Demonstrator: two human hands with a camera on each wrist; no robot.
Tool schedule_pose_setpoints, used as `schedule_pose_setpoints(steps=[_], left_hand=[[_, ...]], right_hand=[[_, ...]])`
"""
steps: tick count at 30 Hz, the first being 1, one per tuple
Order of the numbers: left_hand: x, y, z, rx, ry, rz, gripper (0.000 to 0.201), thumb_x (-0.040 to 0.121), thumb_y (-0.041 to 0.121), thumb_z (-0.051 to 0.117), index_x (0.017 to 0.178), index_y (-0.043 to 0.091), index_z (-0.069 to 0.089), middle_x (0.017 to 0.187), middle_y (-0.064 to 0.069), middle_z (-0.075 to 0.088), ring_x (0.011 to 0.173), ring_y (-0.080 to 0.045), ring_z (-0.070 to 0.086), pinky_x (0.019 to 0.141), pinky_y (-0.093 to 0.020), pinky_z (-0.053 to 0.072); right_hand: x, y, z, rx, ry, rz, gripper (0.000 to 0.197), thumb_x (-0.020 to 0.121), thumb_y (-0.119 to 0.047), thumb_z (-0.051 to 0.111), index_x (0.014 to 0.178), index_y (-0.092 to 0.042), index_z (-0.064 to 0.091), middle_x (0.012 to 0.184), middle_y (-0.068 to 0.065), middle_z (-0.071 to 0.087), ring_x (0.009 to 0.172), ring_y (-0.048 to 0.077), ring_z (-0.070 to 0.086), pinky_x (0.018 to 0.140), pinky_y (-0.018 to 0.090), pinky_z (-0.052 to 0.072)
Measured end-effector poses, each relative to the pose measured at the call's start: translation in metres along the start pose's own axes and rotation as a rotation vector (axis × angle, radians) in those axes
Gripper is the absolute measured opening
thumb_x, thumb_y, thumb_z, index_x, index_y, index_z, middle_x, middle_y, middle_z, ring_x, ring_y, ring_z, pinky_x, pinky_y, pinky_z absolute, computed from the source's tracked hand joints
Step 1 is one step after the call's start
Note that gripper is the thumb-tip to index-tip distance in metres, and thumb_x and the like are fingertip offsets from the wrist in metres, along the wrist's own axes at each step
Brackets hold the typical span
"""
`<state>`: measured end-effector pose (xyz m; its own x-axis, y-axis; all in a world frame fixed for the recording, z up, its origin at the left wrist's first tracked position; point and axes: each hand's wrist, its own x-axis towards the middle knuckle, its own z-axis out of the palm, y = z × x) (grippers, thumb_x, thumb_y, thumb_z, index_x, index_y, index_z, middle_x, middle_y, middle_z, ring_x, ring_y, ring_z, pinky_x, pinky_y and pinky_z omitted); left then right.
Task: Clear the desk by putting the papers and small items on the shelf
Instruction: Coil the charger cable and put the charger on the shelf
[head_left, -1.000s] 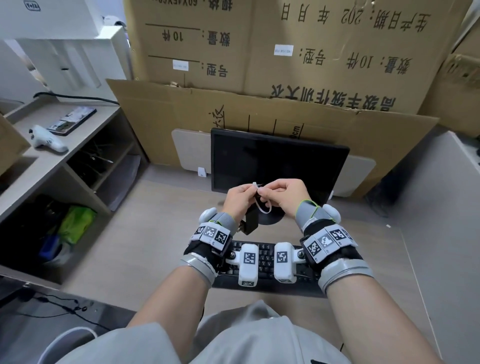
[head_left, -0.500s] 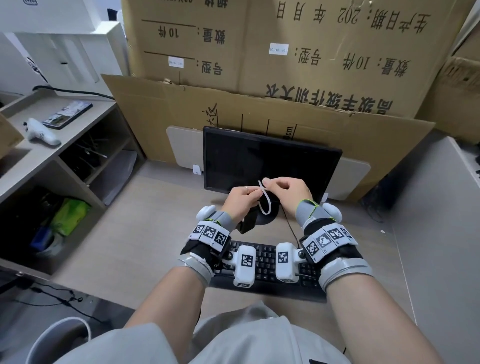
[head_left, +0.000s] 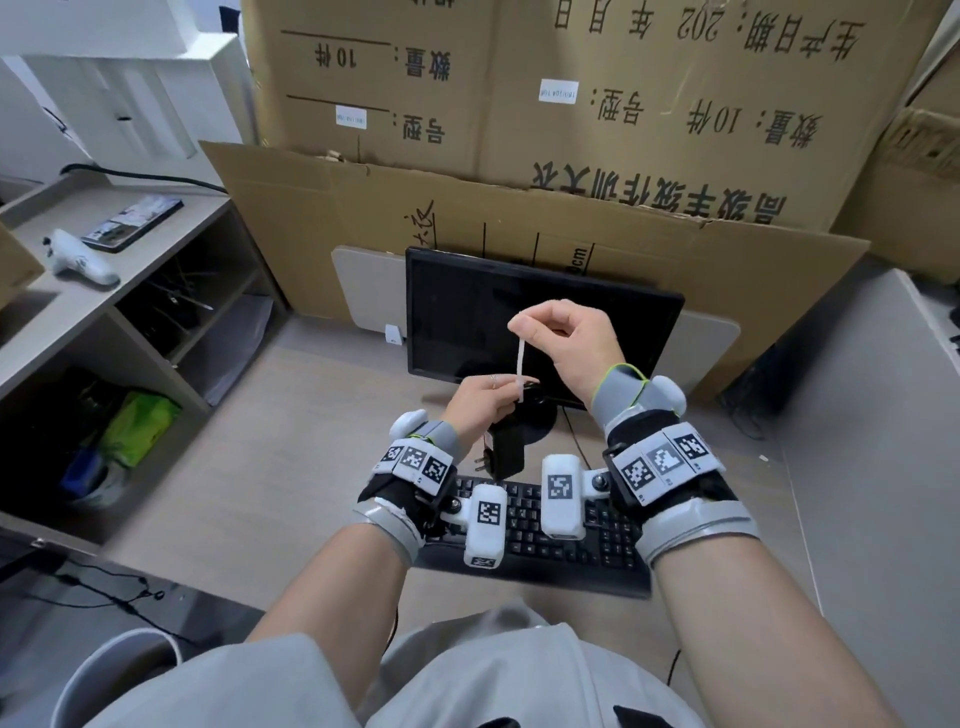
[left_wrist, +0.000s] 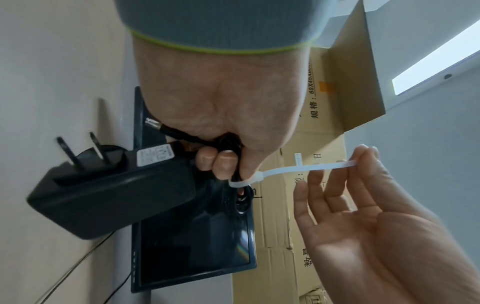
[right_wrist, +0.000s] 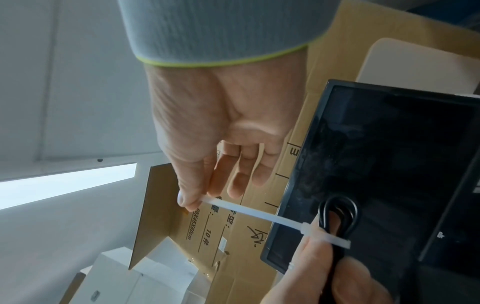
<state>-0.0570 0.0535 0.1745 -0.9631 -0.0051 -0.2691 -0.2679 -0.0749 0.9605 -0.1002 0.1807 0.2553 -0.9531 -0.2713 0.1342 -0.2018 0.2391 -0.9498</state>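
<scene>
Fingers of the left hand (left_wrist: 221, 115) clamp the coiled cord (left_wrist: 233, 197) of a black power adapter (left_wrist: 111, 195) above the bench (head_left: 270, 447), bracing it while the right hand (head_left: 563, 340) pinches the white cable tie (left_wrist: 293, 169) tail, apparently to cinch the bundle for shelving.

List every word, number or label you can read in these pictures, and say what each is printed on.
"10件": big cardboard box, printed upside down, twice.
"202", with "年 月 日": same box, top edge.
"60X45X60cm": box flap in the right wrist view.
"cm": folded cardboard sheet behind the monitor.
White stickers on the box: too small to read.
Label on the power adapter: blurred.
</scene>
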Motion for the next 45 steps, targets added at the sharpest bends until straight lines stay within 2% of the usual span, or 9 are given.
schedule_pose_setpoints(steps=[4, 9, 13, 16, 21, 28, 34, 39, 45], left_hand=[[0.004, 0.011, -0.005, -0.094, 0.134, -0.037, 0.018, 0.093, 0.013, 0.056, 0.082, 0.011, 0.069, 0.046, 0.01, 0.042, 0.05, -0.008, 0.03, 0.052, -0.024, 0.021], [0.01, 0.006, -0.01, -0.114, 0.146, -0.105, 0.026, 0.081, 0.042, 0.056, 0.065, 0.022, 0.053, 0.05, 0.007, 0.04, 0.051, -0.012, 0.03, 0.055, -0.029, 0.024], [0.009, 0.008, -0.015, -0.109, 0.098, -0.002, 0.017, 0.074, 0.02, 0.052, 0.064, 0.022, 0.038, 0.056, 0.006, 0.027, 0.053, -0.011, 0.022, 0.056, -0.03, 0.018], [0.01, 0.008, -0.028, -0.097, 0.158, 0.034, 0.032, 0.091, 0.018, 0.05, 0.061, 0.021, 0.041, 0.054, 0.007, 0.029, 0.052, -0.009, 0.023, 0.054, -0.027, 0.018], [0.015, 0.006, -0.055, -0.04, 0.214, 0.044, 0.03, 0.099, 0.029, 0.049, 0.078, 0.008, 0.052, 0.073, -0.012, 0.041, 0.054, -0.011, 0.03, 0.054, -0.027, 0.026], [-0.004, 0.001, -0.117, -0.065, 0.259, 0.048, 0.034, 0.101, 0.024, 0.046, 0.069, 0.013, 0.046, 0.06, -0.002, 0.044, 0.058, -0.015, 0.041, 0.057, -0.025, 0.035], [-0.031, -0.012, -0.167, -0.316, 0.199, 0.047, 0.017, 0.102, 0.017, 0.051, 0.106, 0.003, 0.061, 0.07, 0.0, 0.065, 0.05, -0.007, 0.049, 0.052, -0.015, 0.044], [-0.047, -0.014, -0.192, -0.347, 0.275, 0.051, 0.014, 0.097, 0.013, 0.059, 0.108, 0.005, 0.063, 0.082, -0.002, 0.071, 0.053, -0.007, 0.054, 0.056, -0.017, 0.047], [-0.068, -0.004, -0.231, -0.301, 0.415, 0.062, 0.013, 0.097, 0.012, 0.059, 0.107, 0.005, 0.063, 0.089, -0.005, 0.068, 0.057, -0.009, 0.058, 0.062, -0.022, 0.05]], right_hand=[[0.001, -0.012, 0.004, 0.169, -0.042, 0.047, 0.016, 0.088, -0.019, 0.069, 0.09, -0.003, 0.07, 0.083, 0.012, 0.071, 0.081, 0.018, 0.065, 0.084, 0.04, 0.055], [-0.009, -0.019, 0.014, 0.36, -0.167, 0.148, 0.011, 0.09, -0.01, 0.066, 0.092, 0.001, 0.064, 0.08, 0.019, 0.067, 0.079, 0.036, 0.073, 0.076, 0.041, 0.06], [-0.009, -0.02, 0.022, 0.369, -0.184, 0.173, 0.009, 0.091, -0.009, 0.065, 0.091, 0.001, 0.065, 0.077, 0.016, 0.066, 0.07, 0.028, 0.071, 0.071, 0.037, 0.059], [-0.009, -0.022, 0.029, 0.345, -0.208, 0.187, 0.008, 0.091, -0.008, 0.064, 0.086, -0.002, 0.065, 0.07, 0.01, 0.065, 0.057, 0.02, 0.063, 0.075, 0.039, 0.058], [-0.011, -0.032, 0.047, 0.308, -0.231, 0.201, 0.009, 0.09, -0.004, 0.065, 0.085, 0.003, 0.062, 0.063, 0.011, 0.06, 0.046, 0.017, 0.052, 0.064, 0.031, 0.058], [-0.019, -0.029, 0.099, 0.406, -0.129, 0.246, 0.008, 0.092, -0.006, 0.062, 0.085, -0.001, 0.064, 0.067, 0.009, 0.059, 0.049, 0.015, 0.051, 0.07, 0.031, 0.057], [-0.019, -0.009, 0.142, 0.292, -0.055, 0.284, 0.009, 0.092, -0.01, 0.064, 0.084, -0.004, 0.064, 0.069, 0.005, 0.059, 0.061, 0.014, 0.056, 0.061, 0.023, 0.053], [-0.007, -0.004, 0.179, 0.018, -0.111, 0.239, 0.012, 0.092, -0.014, 0.062, 0.081, -0.009, 0.06, 0.061, -0.002, 0.058, 0.049, 0.008, 0.047, 0.051, 0.02, 0.041], [0.016, -0.004, 0.215, 0.056, -0.205, 0.209, 0.018, 0.095, -0.021, 0.057, 0.093, -0.005, 0.064, 0.084, 0.0, 0.07, 0.07, 0.007, 0.059, 0.072, 0.021, 0.047]])
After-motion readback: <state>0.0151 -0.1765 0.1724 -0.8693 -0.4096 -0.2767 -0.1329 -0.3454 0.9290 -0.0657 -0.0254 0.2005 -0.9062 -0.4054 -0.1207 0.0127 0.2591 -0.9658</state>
